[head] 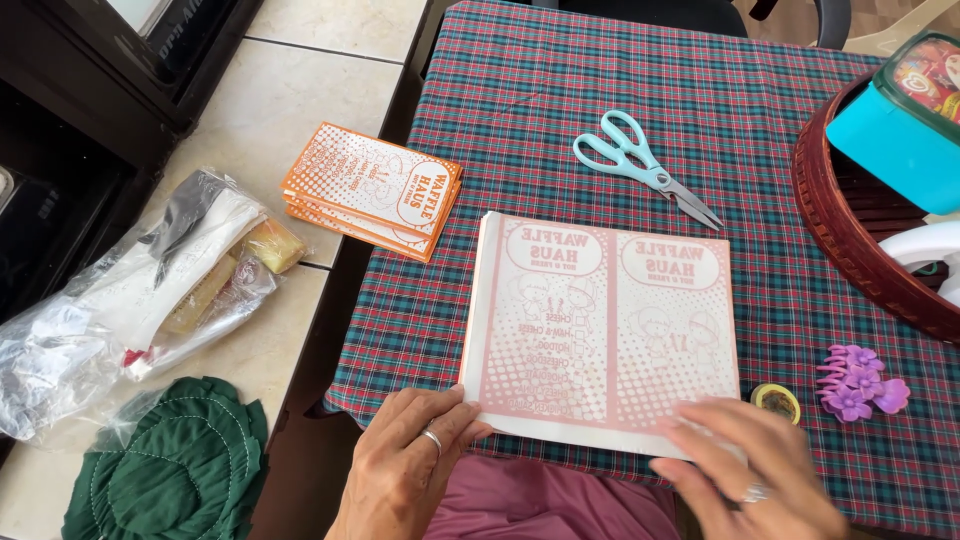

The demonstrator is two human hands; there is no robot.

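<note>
While the left hand (415,465) pins the near-left corner of the paper stack (600,325) on the plaid tablecloth (560,120), the right hand (745,470) — fingers flat, gripping nothing — presses its near-right edge, apparently squaring sheets; a lift needs a pinch.

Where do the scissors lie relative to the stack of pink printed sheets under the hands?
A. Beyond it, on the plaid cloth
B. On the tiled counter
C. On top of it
A: the scissors lie on the plaid cloth beyond the pink sheets, apart from them.
</note>
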